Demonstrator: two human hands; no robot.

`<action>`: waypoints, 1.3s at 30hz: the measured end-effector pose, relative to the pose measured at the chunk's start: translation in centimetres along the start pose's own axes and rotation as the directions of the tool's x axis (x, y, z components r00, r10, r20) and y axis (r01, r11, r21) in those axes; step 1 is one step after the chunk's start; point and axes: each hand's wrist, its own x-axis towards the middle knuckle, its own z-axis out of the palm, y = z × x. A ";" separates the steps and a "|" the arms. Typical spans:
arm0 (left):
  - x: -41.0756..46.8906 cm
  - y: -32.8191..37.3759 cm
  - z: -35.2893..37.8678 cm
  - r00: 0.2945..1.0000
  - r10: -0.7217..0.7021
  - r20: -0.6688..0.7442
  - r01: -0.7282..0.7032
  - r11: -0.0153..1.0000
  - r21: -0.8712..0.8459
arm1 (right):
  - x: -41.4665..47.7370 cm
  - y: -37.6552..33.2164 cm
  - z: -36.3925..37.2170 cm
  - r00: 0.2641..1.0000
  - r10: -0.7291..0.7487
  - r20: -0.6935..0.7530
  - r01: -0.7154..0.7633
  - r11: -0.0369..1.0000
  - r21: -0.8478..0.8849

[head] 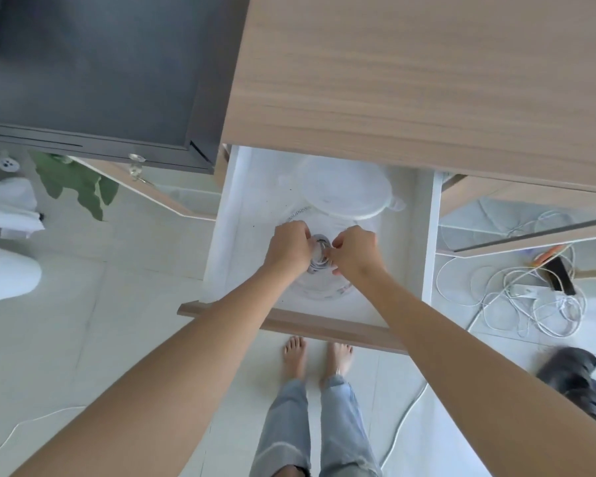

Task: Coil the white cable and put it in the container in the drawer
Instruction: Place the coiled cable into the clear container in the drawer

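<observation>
Coiling step: judged nearly done; the last loops are being gathered directly above the container, so only the lowering-in seems left.
Drawer (324,306): pulled open under the wooden top (427,80); its white floor is where the work is kept.
Lid (346,189): laid at 12 o'clock from the hands, clear of the opening.
Container (327,287): clear and round, seen beneath both wrists; best left unmoved.
Left hand (289,244): closed on the bundle from 9 o'clock.
Right hand (353,251): pinched on the bundle from 3 o'clock, close against the left.
White cable (320,253): held as a small tight coil between both hands; loops should be kept pinched until lowered, lest they spring open.
</observation>
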 end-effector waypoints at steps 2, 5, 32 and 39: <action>-0.3 0.2 0.1 0.999 0.039 -0.009 -0.038 0.998 0.043 | -0.4 -0.1 -0.2 1.000 -0.004 -0.007 0.005 0.999 0.041; -0.6 0.6 0.0 0.998 0.070 0.006 -0.070 0.995 0.068 | -1.0 0.0 -1.6 1.000 0.008 -0.015 -0.006 0.991 0.136; 1.1 0.1 -5.4 0.973 -0.021 -0.229 -0.030 0.975 -0.218 | -0.4 3.3 -7.3 0.995 -0.026 -0.095 0.049 0.967 0.250; -4.3 -2.6 -2.3 0.969 -0.132 -0.207 0.080 0.966 -0.245 | -6.3 4.6 -2.6 0.985 -0.045 -0.165 0.060 0.995 0.085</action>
